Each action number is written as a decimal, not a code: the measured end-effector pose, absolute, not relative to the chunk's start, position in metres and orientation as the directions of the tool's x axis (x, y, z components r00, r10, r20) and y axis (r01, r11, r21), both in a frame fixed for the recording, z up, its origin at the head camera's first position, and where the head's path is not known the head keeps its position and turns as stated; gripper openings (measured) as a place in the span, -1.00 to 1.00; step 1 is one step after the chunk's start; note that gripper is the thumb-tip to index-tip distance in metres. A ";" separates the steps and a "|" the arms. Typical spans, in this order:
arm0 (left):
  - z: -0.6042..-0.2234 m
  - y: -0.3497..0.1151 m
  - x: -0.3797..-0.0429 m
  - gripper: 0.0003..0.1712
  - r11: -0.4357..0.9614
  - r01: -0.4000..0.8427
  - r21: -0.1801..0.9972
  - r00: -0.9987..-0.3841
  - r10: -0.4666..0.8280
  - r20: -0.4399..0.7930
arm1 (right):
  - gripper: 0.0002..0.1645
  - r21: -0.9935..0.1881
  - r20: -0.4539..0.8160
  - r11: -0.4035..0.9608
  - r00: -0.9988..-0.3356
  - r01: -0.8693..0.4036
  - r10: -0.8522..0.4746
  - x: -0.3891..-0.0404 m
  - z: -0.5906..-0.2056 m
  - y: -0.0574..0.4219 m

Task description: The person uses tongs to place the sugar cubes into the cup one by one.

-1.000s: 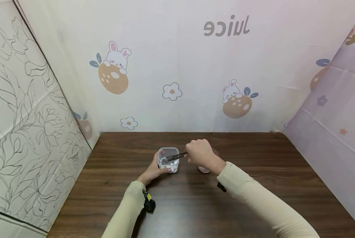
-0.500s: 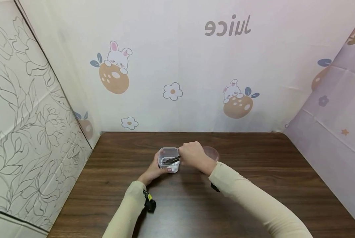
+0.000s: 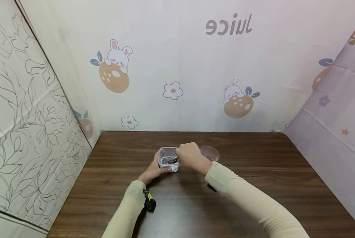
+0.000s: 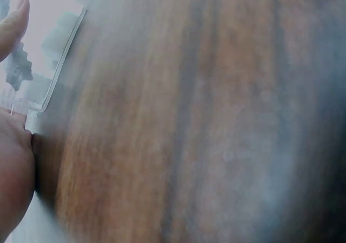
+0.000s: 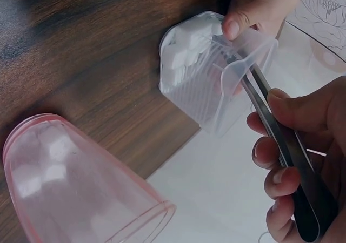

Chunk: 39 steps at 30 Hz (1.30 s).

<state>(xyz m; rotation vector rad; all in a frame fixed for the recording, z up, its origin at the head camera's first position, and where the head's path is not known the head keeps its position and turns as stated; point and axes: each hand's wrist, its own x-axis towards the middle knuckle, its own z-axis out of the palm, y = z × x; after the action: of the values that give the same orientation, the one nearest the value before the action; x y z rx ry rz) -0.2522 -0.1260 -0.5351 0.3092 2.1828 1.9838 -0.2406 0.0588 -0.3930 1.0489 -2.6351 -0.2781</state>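
My left hand (image 3: pixel 153 172) holds a clear plastic container (image 3: pixel 168 151) on the table, its thumb against the near side. White cubes (image 5: pixel 181 53) lie in the bottom of the container in the right wrist view. My right hand (image 3: pixel 191 155) grips metal tongs (image 5: pixel 309 200), whose tips reach inside the container among the cubes; whether they pinch one cannot be told. Beside the right hand stands a see-through pink cup (image 5: pixel 89 170) with several white cubes (image 5: pixel 40 181) at its bottom. The left wrist view catches only part of the left hand (image 4: pixel 13 173) and the container's edge.
The dark wooden table (image 3: pixel 255 172) extends on both sides and in front of the hands. A printed cloth wall (image 3: pixel 177 59) rises behind the table, and further cloth walls flank it left and right.
My right hand has moved left, taking the tongs further into the container. More of the pink cup shows behind it. The left hand and container have stayed in place.
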 end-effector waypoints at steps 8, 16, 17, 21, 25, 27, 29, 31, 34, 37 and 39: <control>-0.530 -0.125 -0.251 0.14 0.063 0.041 0.997 -0.964 0.266 0.022 | -0.70 0.335 0.216 0.693 -0.664 -0.638 -0.716 -0.241 -0.401 0.057; -0.534 -0.126 -0.254 0.15 0.081 0.030 0.996 -0.966 0.257 0.008 | -0.70 0.341 0.220 0.679 -0.648 -0.650 -0.730 -0.239 -0.405 0.053; -0.534 -0.126 -0.254 0.15 0.081 0.033 0.996 -0.966 0.257 0.011 | -0.70 0.342 0.218 0.679 -0.648 -0.650 -0.730 -0.238 -0.405 0.053; -0.534 -0.126 -0.254 0.16 0.075 0.048 0.996 -0.965 0.261 0.027 | -0.70 0.339 0.230 0.677 -0.641 -0.653 -0.732 -0.238 -0.407 0.053; -0.525 -0.126 -0.250 0.14 0.058 0.066 0.996 -0.961 0.274 0.048 | -0.69 0.342 0.236 0.680 -0.641 -0.649 -0.731 -0.238 -0.408 0.055; -0.517 -0.126 -0.246 0.13 0.051 0.068 0.996 -0.957 0.285 0.051 | -0.68 0.346 0.226 0.683 -0.649 -0.644 -0.726 -0.238 -0.408 0.056; -0.510 -0.126 -0.242 0.11 0.049 0.070 0.996 -0.954 0.296 0.052 | -0.68 0.345 0.220 0.688 -0.657 -0.639 -0.721 -0.238 -0.407 0.058; -0.506 -0.126 -0.240 0.10 0.048 0.069 0.997 -0.951 0.304 0.051 | -0.68 0.342 0.214 0.693 -0.665 -0.635 -0.715 -0.239 -0.406 0.059; -0.504 -0.126 -0.238 0.09 0.040 0.065 0.997 -0.950 0.308 0.049 | -0.65 0.328 0.211 0.697 -0.670 -0.638 -0.712 -0.239 -0.404 0.062; -0.504 -0.126 -0.238 0.10 0.033 0.059 0.998 -0.950 0.308 0.046 | -0.61 0.310 0.211 0.700 -0.672 -0.643 -0.710 -0.240 -0.401 0.065; -0.505 -0.126 -0.239 0.11 0.032 0.051 0.998 -0.952 0.303 0.039 | -0.59 0.294 0.224 0.705 -0.670 -0.646 -0.707 -0.240 -0.400 0.068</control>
<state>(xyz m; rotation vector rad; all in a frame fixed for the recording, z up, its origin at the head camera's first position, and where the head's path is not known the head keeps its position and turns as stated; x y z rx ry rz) -0.2385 -0.1258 -0.5053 0.3693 2.1159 2.0330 -0.2402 0.0676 -0.4000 1.0620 -2.5937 -0.2720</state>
